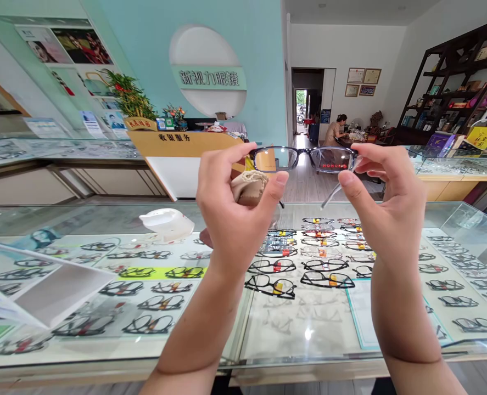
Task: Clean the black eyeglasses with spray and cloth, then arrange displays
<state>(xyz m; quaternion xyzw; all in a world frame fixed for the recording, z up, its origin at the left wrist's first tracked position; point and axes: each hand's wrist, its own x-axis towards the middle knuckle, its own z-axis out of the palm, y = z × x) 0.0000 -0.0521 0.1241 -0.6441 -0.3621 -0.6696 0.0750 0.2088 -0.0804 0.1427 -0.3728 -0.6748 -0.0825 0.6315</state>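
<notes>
A pair of eyeglasses with a dark frame is held up at eye level between both hands, above the glass counter. Red lettering shows on one lens. My left hand pinches the left end of the frame between finger and thumb, and a beige cleaning cloth is bunched in its palm. My right hand grips the opposite end near the hinge, with thumb and index finger at the rim. One temple arm hangs down behind the lens on that side.
Below lies a glass display counter with rows of eyeglasses inside. A white box and a white dish-like object stand at left. Behind are a cashier desk, a seated person and a dark shelf.
</notes>
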